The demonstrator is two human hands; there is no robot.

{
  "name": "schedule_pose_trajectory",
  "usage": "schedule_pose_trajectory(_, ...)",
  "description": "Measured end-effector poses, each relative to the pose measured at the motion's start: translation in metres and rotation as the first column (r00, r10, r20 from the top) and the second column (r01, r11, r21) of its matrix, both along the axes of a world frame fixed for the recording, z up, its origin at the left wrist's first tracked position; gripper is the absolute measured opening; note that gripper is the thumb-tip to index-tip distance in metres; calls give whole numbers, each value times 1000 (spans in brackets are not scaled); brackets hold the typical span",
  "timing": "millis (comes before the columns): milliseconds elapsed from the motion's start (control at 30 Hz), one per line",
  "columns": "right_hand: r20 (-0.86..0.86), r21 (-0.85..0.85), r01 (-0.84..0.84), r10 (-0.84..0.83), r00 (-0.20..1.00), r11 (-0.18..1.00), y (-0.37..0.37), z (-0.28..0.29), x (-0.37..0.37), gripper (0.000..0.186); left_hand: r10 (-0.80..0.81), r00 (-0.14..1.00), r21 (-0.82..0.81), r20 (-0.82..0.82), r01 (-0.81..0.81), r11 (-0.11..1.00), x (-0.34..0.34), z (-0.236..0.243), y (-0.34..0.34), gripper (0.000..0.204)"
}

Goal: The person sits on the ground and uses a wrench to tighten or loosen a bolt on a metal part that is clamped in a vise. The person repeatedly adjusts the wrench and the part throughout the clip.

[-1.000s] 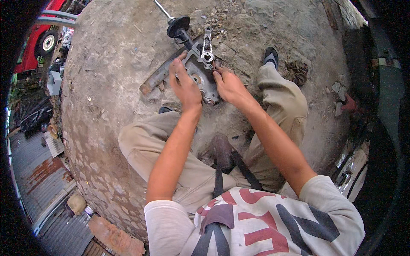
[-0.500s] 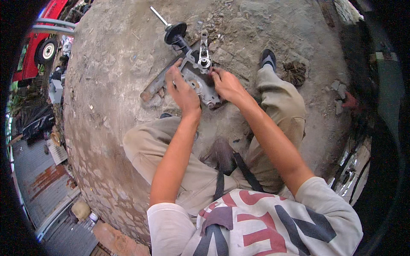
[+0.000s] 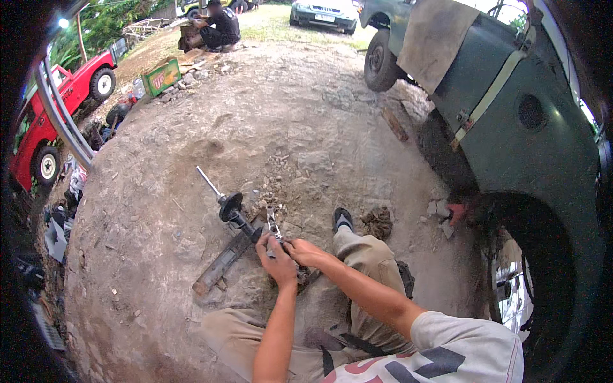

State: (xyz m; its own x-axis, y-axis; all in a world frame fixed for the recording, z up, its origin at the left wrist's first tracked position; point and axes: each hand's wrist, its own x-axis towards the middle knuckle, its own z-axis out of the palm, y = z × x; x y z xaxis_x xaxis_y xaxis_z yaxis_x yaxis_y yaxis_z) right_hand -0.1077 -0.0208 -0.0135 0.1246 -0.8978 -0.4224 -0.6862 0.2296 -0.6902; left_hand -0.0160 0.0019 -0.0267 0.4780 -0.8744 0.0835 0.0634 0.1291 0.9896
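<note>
My left hand (image 3: 279, 267) has its fingers curled at the near end of a shiny metal arm (image 3: 272, 221), where a grey metal casting sits mostly hidden behind my hands. Close beside it, my right hand (image 3: 306, 251) is closed at the right edge of the same casting. A black shock absorber (image 3: 231, 208) with a bare silver rod points away to the far left. Its lower end lies by my left fingers. Under these parts, a rusty metal bar (image 3: 216, 272) rests on the ground.
My shoe (image 3: 343, 219) is just right of the parts, with a brown clump (image 3: 377, 222) beside it. A dark green vehicle body (image 3: 491, 127) stands on the right. Far left are a red vehicle (image 3: 60, 108) and a green box (image 3: 161, 76). A person (image 3: 220, 30) crouches at the back.
The view has tilted up and shifted, so the parts sit lower and the vehicles behind show. Both hands stay at the casting, now drawn closer together over it.
</note>
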Motion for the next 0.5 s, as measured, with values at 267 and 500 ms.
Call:
schedule_pose_trajectory(267,-39,132,69,-64,997,989,-16,-27,-16,54,38,997,-59,61,-35,998,1,-3,-2,28)
schedule_pose_trajectory(500,-56,51,65,-62,997,997,-7,-7,1,44,16,995,15,-101,-14,1000,20,8,-1,23)
